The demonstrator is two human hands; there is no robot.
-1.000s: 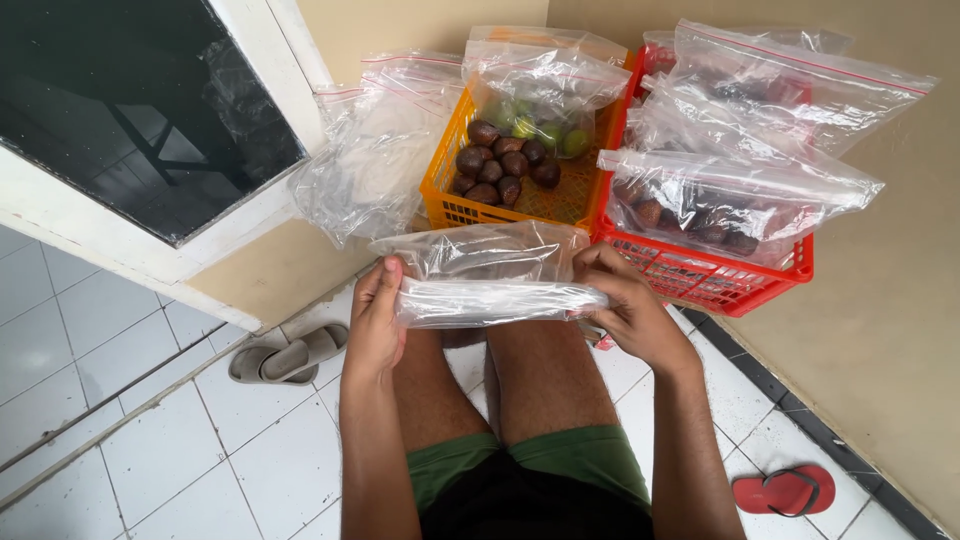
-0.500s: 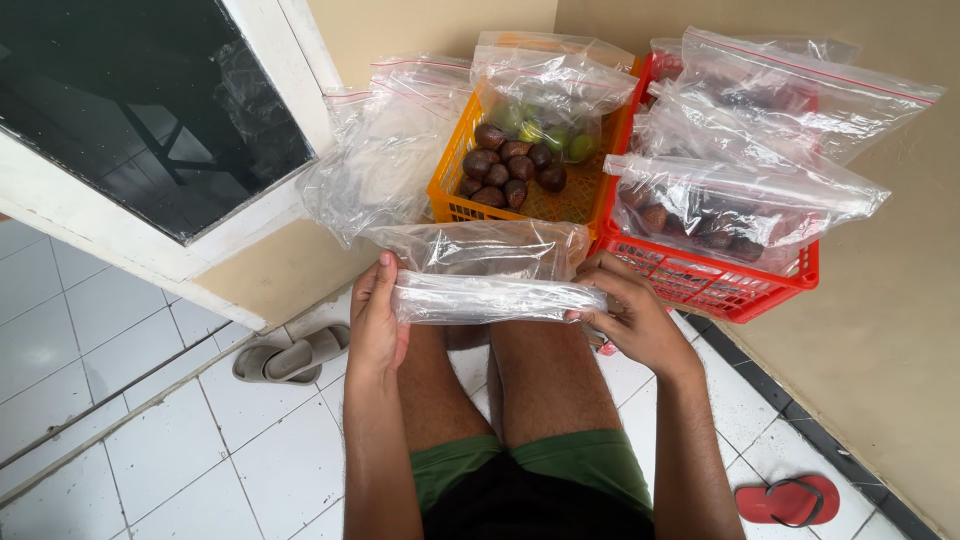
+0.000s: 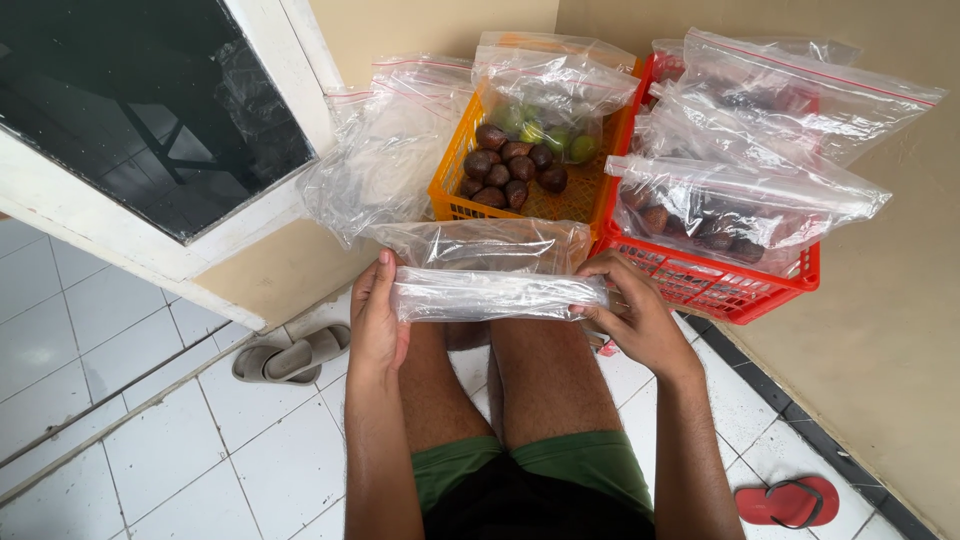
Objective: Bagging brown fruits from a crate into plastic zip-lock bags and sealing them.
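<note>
A clear zip-top plastic bag (image 3: 495,290) is held stretched above bare knees, its left end pinched by the left hand (image 3: 375,320) and its right end by the right hand (image 3: 630,320). Just beyond it, an orange crate (image 3: 452,190) of brown snake fruit (image 3: 510,170) and a red crate (image 3: 730,290) are draped with more bags. White floor tiles (image 3: 120,440), a grey sandal (image 3: 290,355), a red sandal (image 3: 790,500) and beige walls are seen around.
</note>
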